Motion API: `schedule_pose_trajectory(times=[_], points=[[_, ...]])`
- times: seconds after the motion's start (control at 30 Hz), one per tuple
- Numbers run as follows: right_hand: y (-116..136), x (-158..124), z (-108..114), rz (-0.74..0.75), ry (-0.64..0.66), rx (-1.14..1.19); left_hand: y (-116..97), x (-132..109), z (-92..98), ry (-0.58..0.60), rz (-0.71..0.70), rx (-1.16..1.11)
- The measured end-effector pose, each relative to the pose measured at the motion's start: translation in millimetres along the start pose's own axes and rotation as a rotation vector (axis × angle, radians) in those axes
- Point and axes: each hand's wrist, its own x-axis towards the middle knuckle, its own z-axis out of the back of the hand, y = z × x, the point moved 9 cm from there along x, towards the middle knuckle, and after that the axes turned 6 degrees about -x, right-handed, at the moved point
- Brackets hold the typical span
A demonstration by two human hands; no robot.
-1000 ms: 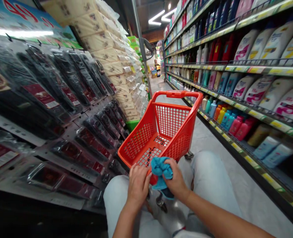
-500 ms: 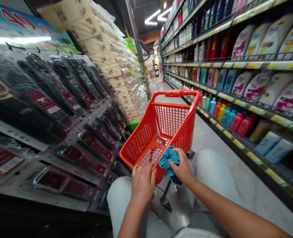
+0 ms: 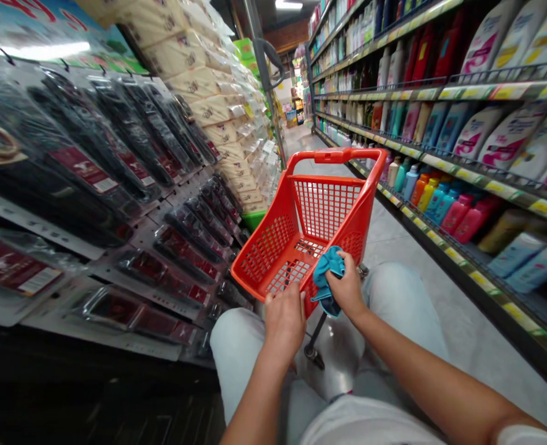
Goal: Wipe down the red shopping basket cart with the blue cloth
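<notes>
1. Since a second ago, the blue cloth [image 3: 327, 275] has shifted away from the left hand [image 3: 286, 315], out along the right side of the red shopping cart [image 3: 296, 252].
2. From where I stand, the left hand is hooked by its fingers over the cart's near rim [image 3: 251, 290], the thumb close beside them; I'd guess that grip is there to keep the cart from rolling on its wheels [image 3: 314, 356].
3. On the right, the other hand, the right hand [image 3: 346, 284], pinches the cloth in a bunch between thumb and fingers, probably wadded so that it stays firm against the plastic. Its lower end hangs down outside the cart.
4. As for the cloth, it sits just left of the right hand's fingertips, touching the rim near the near right corner. It lies right of the left hand and a little farther off, with a small gap between.
5. Knees in pale jeans [image 3: 238, 340] stand apart on either side of the cart's near end, likely to let it be reached squarely.
</notes>
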Motion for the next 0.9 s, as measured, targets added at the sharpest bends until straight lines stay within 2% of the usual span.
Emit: schedule_pose_trajectory(times=[0.1, 0.17, 0.27, 0.33, 0.47, 0.53, 0.6, 0.67, 0.73, 0.8, 0.9], points=[[14.2, -17.7, -8.2, 0.130, 0.114, -0.008, -3.4, -0.1, 2.4, 0.014, 0.020, -0.009], [13.9, -17.3, -10.3, 0.136, 0.168, 0.002, -3.9, 0.0, 2.8, 0.019, 0.025, -0.015], [5.3, -9.7, -3.1, 0.051, 0.090, -0.022, -5.1, -0.4, 2.6, 0.021, 0.022, -0.026], [7.8, -18.0, -1.7, 0.055, 0.046, -0.040, -6.5, -0.9, 3.0, 0.017, 0.022, -0.027], [27.6, -58.9, -19.2, 0.222, 0.220, 0.010, -8.9, -1.6, 4.7, 0.011, 0.023, 0.026], [31.1, -64.9, -23.7, 0.275, 0.300, 0.038, -9.3, -1.6, 4.3, 0.016, 0.025, 0.062], [24.4, -50.7, -19.3, 0.237, 0.268, 0.039, -9.3, -1.5, 3.0, 0.024, 0.029, 0.085], [11.8, -30.5, -10.8, 0.131, 0.165, 0.010, -9.3, -1.6, 1.9, 0.026, 0.036, 0.088], [4.5, -23.8, -5.1, 0.050, 0.079, -0.016, -9.9, -1.8, 1.5, 0.024, 0.037, 0.084], [9.5, -35.0, -9.2, 0.079, 0.102, -0.013, -10.8, -1.7, 2.6, 0.017, 0.029, 0.079], [22.6, -60.8, -22.6, 0.216, 0.246, 0.020, -10.4, -1.1, 5.6, 0.007, 0.019, 0.067]])
